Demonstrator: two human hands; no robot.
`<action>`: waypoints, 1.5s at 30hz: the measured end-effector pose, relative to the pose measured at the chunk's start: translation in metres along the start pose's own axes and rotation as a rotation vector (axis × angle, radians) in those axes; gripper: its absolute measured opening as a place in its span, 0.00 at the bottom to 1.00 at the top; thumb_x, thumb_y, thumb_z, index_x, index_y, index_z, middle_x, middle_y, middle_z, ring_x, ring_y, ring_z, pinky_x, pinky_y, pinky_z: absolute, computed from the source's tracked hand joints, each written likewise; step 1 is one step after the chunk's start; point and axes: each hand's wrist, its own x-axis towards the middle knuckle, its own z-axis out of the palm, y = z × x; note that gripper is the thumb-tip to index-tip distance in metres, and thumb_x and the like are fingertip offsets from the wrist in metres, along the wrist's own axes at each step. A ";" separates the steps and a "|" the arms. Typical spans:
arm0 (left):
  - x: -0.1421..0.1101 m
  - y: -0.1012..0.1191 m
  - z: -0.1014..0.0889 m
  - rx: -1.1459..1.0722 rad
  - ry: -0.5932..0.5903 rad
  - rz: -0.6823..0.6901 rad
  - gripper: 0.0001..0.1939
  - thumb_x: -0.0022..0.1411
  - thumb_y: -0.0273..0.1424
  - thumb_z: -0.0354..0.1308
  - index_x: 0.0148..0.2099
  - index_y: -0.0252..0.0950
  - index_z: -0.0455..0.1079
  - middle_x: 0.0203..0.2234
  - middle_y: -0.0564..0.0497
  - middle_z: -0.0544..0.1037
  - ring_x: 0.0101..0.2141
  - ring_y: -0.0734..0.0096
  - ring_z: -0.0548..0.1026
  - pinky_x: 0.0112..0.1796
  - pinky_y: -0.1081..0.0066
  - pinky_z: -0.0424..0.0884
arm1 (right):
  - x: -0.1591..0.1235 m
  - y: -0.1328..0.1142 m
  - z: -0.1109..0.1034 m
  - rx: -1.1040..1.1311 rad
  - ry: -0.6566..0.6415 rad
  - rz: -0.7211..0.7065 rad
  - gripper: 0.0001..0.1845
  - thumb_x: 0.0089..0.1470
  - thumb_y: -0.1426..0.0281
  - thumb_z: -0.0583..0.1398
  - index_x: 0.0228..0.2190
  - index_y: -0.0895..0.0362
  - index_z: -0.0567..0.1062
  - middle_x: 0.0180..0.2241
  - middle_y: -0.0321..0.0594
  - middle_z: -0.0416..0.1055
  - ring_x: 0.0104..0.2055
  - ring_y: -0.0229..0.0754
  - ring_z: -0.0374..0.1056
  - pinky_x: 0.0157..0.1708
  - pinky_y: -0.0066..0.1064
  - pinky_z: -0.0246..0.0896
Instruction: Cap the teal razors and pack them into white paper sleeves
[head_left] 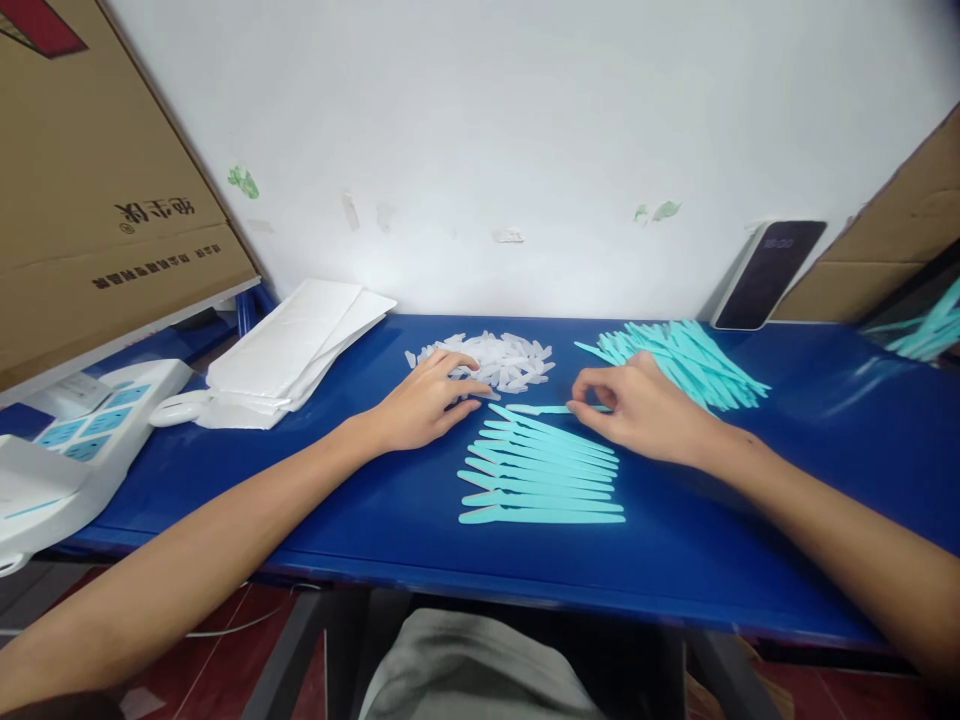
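Note:
My right hand (pixel 637 405) pinches the handle end of a turquoise eyebrow razor (pixel 536 409) between thumb and fingertips. The razor's other end points left, just above a fanned row of similar razors (pixel 547 470) lying side by side on the blue table. My left hand (pixel 431 400) hangs low at the near left edge of a pile of small translucent white caps (pixel 510 360), its fingers apart. One cap lies close to its fingertips; whether they touch it I cannot tell. Behind my right hand is a heap of more turquoise razors (pixel 694 360).
White flat packets (pixel 289 345) are stacked on the left, beside a white power strip (pixel 112 420). A big cardboard box (pixel 105 180) stands behind them. A phone (pixel 772 275) leans against the white wall at the back right. The blue table's (pixel 360 540) front edge runs near me.

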 end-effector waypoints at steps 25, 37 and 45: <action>0.002 0.006 0.000 -0.102 0.126 -0.063 0.12 0.75 0.35 0.51 0.45 0.36 0.74 0.39 0.46 0.77 0.42 0.59 0.72 0.46 0.60 0.69 | -0.003 0.006 -0.016 0.261 -0.374 0.066 0.12 0.55 0.59 0.62 0.33 0.55 0.78 0.20 0.30 0.59 0.21 0.38 0.54 0.25 0.33 0.50; 0.001 0.005 0.003 -0.121 0.214 -0.059 0.16 0.77 0.35 0.49 0.55 0.37 0.75 0.39 0.46 0.81 0.41 0.61 0.77 0.43 0.63 0.72 | -0.003 0.011 -0.003 0.172 0.095 -0.077 0.10 0.66 0.62 0.57 0.40 0.52 0.75 0.37 0.41 0.81 0.26 0.41 0.67 0.33 0.37 0.60; 0.002 0.005 0.004 -0.211 0.273 -0.066 0.17 0.77 0.33 0.49 0.59 0.35 0.75 0.36 0.48 0.85 0.40 0.63 0.80 0.44 0.64 0.74 | 0.000 0.013 0.000 0.118 0.142 -0.163 0.13 0.72 0.61 0.48 0.43 0.54 0.68 0.34 0.42 0.74 0.31 0.44 0.67 0.34 0.37 0.60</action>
